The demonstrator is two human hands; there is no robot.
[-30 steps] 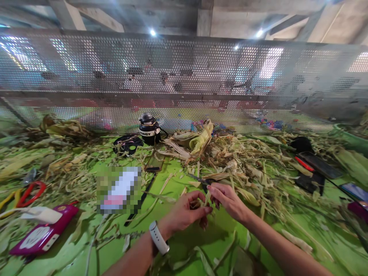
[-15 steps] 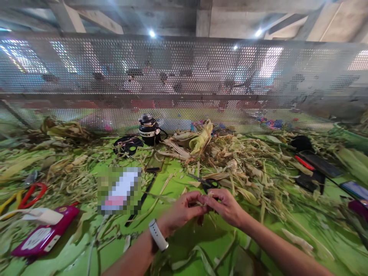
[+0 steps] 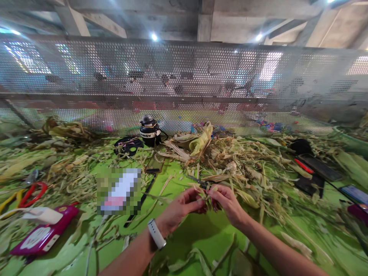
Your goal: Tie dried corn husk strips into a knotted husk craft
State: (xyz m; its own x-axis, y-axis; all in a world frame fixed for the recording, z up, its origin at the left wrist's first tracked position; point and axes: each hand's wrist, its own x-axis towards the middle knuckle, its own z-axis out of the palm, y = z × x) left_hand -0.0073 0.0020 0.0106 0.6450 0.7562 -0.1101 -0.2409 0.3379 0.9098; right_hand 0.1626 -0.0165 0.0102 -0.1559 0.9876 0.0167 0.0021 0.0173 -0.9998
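Note:
Close together over the green table (image 3: 201, 237), both hands work at a small piece of corn husk (image 3: 206, 196). My left hand (image 3: 185, 205), with a white band on its wrist, pinches it from the left. From the other side my right hand (image 3: 227, 201) has thumb and fingers closed on the same pale green piece. Fingers hide part of it. Just beyond the fingertips lie dark scissors (image 3: 201, 181), their handles partly covered by the hands. A heap of dry corn husks (image 3: 184, 151) spreads behind them.
A black jug (image 3: 149, 132) stands near the perforated metal screen (image 3: 178, 69). To the left are a magenta power bank (image 3: 46, 232), red-handled pliers (image 3: 36, 191) and a blurred-out device (image 3: 120, 191) on a cable. Phones (image 3: 319, 166) and husk scraps lie at right.
My hands have drawn slightly apart, and more of the husk piece shows between the fingers. The scissors are now more covered by my hands. The view has tilted a little.

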